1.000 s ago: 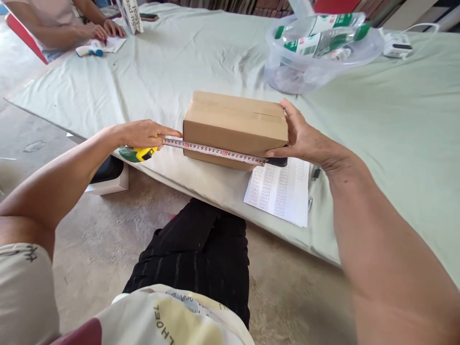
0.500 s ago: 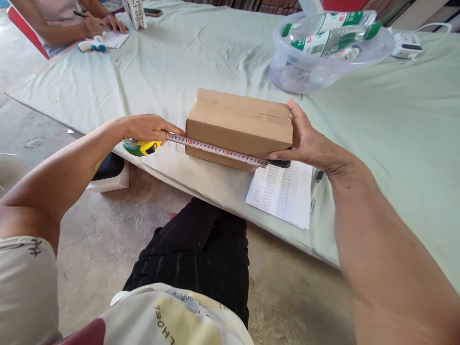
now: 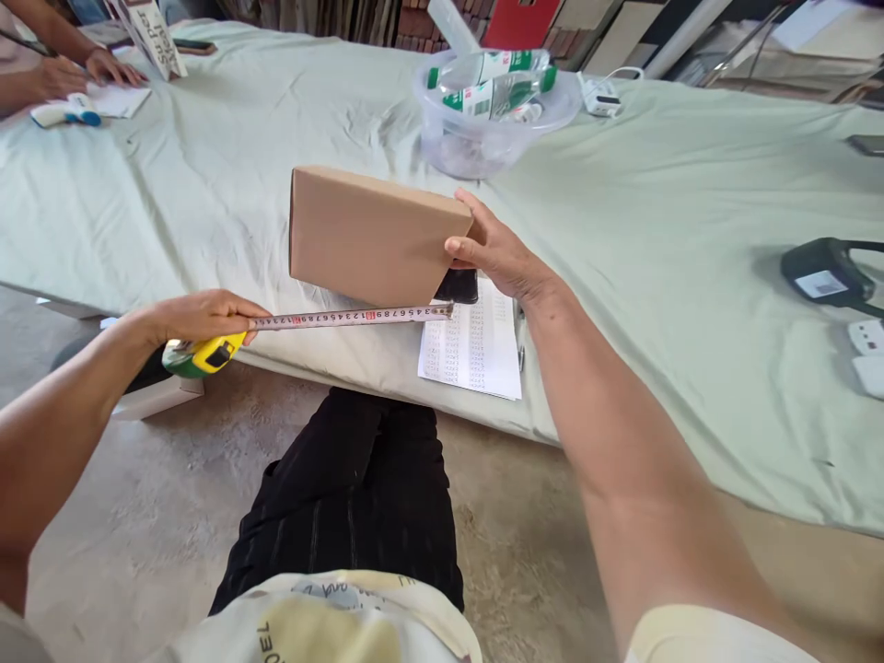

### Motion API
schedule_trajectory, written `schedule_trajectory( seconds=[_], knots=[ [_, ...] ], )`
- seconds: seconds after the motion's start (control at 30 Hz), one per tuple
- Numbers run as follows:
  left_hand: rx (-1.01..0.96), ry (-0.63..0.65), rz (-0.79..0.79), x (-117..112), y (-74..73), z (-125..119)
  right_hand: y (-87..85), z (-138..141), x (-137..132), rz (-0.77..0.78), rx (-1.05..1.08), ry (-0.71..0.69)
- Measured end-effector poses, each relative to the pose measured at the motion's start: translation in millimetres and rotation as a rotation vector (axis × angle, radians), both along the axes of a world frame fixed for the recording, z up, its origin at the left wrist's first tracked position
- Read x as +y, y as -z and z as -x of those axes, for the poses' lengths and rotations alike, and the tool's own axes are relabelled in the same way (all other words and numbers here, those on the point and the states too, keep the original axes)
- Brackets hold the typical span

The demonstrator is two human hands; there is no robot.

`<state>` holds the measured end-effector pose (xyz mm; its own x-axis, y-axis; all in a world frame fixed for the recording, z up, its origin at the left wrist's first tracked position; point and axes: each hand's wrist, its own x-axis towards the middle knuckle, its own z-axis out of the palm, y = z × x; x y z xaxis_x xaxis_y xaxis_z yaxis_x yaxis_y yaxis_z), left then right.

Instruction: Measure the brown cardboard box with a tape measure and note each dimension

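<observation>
My left hand [image 3: 207,316] is closed on a yellow and green tape measure [image 3: 205,354], whose case hangs below the fingers. Its printed blade [image 3: 345,319] runs out to the right, in front of the box and apart from my right hand, with the end over the paper. My right hand [image 3: 507,253] grips the right end of a brown cardboard box [image 3: 377,235], thumb on the near face. The box is tilted up on the cloth-covered table. Behind its lower right corner a black object [image 3: 461,285] lies partly hidden. Sheets with handwritten columns [image 3: 473,345] lie beneath.
A clear plastic tub [image 3: 476,138] with green-capped bottles stands beyond the box. At the far left are another person's hands [image 3: 83,74], papers and a blue-white device [image 3: 67,112]. A black device [image 3: 829,272] lies at the right. The table's front edge [image 3: 387,396] is near my legs.
My right hand has let go of the blade's end and tilted the box up. The left hand has drawn the tape away from the box, towards me. The view has swung right.
</observation>
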<state>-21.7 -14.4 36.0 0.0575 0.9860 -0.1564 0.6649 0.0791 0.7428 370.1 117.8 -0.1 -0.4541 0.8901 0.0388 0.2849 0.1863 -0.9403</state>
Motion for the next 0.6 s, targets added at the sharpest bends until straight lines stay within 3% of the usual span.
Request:
schedule_trajectory(
  seconds=[0.13,0.33,0.47,0.6],
  knots=[
    [-0.247,-0.103,0.058,-23.9,11.6,-15.8,-5.4,1.1,-5.9,0.133,0.015,0.124],
    [-0.605,-0.136,0.332,-52.1,40.2,-31.3,-1.2,6.0,-14.0,0.156,0.057,0.127],
    [-0.695,-0.152,0.337,-61.1,50.5,-64.3,-2.1,9.0,-18.1,0.106,0.057,0.111],
    [-0.747,-0.207,0.334,-73.2,51.3,-98.5,-0.9,8.4,-20.1,0.108,0.086,0.106]
  ],
)
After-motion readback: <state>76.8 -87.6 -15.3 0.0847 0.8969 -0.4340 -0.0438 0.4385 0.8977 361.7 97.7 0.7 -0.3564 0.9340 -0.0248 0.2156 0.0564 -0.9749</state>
